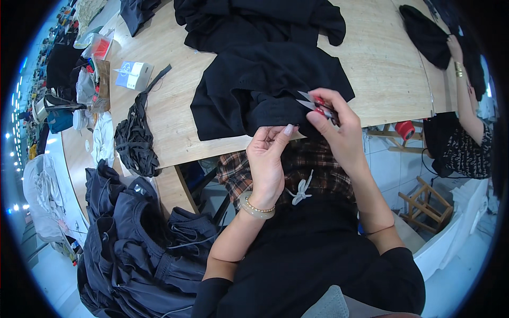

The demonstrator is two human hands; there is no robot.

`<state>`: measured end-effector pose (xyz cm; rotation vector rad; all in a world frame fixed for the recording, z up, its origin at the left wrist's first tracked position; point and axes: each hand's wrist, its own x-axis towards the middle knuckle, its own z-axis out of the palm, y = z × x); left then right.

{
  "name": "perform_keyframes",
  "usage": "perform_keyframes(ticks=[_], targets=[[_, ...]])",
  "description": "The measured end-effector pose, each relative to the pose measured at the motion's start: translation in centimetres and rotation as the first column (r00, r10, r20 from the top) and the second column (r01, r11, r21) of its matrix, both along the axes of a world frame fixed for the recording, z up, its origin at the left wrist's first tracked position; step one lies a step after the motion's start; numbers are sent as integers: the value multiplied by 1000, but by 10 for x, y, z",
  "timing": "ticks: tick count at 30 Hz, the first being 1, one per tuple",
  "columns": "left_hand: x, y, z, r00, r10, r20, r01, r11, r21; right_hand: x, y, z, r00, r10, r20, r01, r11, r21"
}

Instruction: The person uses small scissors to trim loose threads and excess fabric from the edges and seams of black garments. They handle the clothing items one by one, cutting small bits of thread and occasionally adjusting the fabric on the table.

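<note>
A black garment [275, 69] lies spread over the near edge of the wooden table. My left hand [268, 153] pinches the garment's near edge between thumb and fingertips. In my right hand [339, 119] is a pair of small red-handled thread snips [319, 108]. Their two pointed blades stand apart and aim left over the cloth, above and right of my left fingertips. Whether a thread lies at the pinched spot is too small to make out.
More black garments [260, 21] lie farther back on the table [376, 58]. To the left are a coil of dark fabric strips [135, 138], a blue-and-white box [134, 75] and a heap of dark garments [143, 244]. At right, another person's arm [466, 100] reaches to black cloth, near a wooden stool [427, 204].
</note>
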<state>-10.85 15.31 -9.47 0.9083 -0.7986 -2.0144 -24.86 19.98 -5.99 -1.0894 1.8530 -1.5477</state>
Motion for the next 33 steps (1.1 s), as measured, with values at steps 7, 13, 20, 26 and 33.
perform_keyframes(ticks=[7, 13, 20, 26, 33], targets=[[-3, 1, -4, 999, -7, -44, 6, 1000, -23, -2, 21, 3, 865, 25, -502, 41, 992, 121], [-3, 2, -6, 999, -8, -32, 6, 998, -65, 3, 19, 4, 821, -3, -570, 77, 991, 105], [-3, 2, -5, 1000, -4, -21, 3, 1000, -31, 9, 15, -5, 928, -56, 368, 55, 998, 16], [0, 3, -13, 997, 11, -70, -10, 1000, 5, -2, 7, -11, 874, 156, -459, -149, 987, 52], [3, 1, -27, 996, -81, 36, 80, 996, 26, 4, -10, -33, 974, 149, -171, -152, 988, -4]])
